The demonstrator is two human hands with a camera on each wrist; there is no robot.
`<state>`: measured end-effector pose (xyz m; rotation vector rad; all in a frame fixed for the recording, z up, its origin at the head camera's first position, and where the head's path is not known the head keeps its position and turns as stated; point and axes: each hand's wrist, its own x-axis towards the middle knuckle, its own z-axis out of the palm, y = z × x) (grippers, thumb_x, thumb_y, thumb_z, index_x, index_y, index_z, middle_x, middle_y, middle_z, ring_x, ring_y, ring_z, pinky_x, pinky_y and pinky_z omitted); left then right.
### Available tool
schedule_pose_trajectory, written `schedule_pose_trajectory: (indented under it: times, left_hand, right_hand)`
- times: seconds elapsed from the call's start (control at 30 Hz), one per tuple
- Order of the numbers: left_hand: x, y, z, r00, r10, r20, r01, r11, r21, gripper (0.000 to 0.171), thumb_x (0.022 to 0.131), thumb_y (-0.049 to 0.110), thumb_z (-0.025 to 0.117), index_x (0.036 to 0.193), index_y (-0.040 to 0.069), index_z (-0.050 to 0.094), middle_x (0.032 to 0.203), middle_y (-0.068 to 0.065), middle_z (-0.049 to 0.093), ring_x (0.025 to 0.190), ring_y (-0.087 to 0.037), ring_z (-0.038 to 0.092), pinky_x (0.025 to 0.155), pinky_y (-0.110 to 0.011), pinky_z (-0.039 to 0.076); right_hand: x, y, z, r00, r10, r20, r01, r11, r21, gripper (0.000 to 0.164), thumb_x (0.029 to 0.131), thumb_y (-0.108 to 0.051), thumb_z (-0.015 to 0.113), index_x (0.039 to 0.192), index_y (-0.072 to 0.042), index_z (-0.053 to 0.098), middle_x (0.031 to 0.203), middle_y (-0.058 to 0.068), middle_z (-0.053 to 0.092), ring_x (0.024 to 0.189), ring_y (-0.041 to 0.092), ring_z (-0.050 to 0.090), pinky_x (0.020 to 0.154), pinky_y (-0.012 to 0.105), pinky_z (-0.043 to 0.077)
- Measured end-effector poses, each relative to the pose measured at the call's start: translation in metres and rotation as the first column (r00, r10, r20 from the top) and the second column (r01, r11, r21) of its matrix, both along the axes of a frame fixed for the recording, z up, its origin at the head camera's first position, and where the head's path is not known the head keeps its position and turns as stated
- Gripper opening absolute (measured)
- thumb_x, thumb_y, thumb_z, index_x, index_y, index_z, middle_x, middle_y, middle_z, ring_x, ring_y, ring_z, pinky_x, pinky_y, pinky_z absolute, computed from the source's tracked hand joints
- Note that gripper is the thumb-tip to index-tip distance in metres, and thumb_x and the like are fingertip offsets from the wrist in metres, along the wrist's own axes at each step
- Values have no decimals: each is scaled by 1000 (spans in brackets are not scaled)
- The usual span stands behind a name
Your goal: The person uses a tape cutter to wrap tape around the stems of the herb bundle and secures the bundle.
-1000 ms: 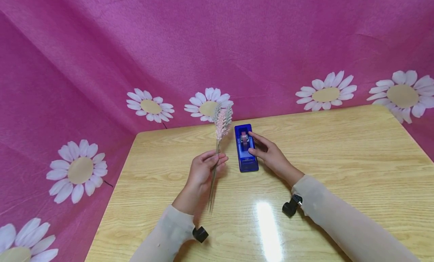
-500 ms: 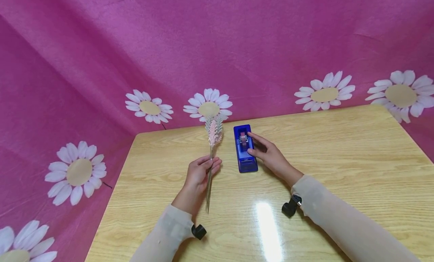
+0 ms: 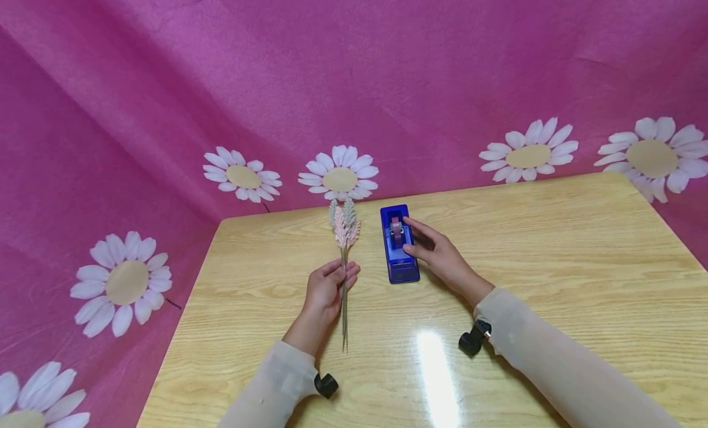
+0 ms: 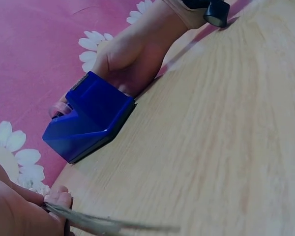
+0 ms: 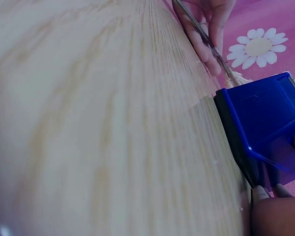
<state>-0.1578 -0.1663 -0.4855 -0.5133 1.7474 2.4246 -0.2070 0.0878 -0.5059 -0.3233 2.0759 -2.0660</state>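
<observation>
In the head view my left hand (image 3: 326,289) pinches a small bunch of artificial flower sprigs (image 3: 344,228) by its thin stems. Pink and pale grey-green heads point to the back, and the stem ends reach toward me. To its right a blue tape dispenser (image 3: 404,271) stands on the table, a reddish tape roll (image 3: 396,231) inside it. My right hand (image 3: 448,262) holds the dispenser's right side, thumb and forefinger at its upper edge. In the right wrist view fingertips (image 5: 260,192) show low against the dispenser's body. A toothed cutter (image 4: 79,81) shows in the left wrist view.
A light wood-grain table (image 3: 531,243) carries everything, with a bright glare patch near its front. Behind and to the left hangs a pink cloth (image 3: 420,90) printed with white daisies. Small black cameras (image 3: 326,386) are worn at both sleeves.
My left hand has moved slightly left and toward me with the flower sprigs, away from the dispenser. The flower heads sit lower and spread a little more. My right hand and the dispenser stay put.
</observation>
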Motion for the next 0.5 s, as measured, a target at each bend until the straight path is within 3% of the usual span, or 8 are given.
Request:
schedule_pose_trajectory:
  times: [0.5]
  left_hand:
    - [2, 1, 3, 998, -48, -37, 41, 984, -174, 44, 106, -9, 44, 149, -17, 37, 138, -36, 54, 127, -36, 62, 97, -26, 55]
  right_hand:
    - [-1, 0, 0, 1000, -1, 8, 1, 1000, 2, 62, 102, -9, 65, 159, -17, 42, 164, 18, 36, 151, 36, 34, 121, 47, 30]
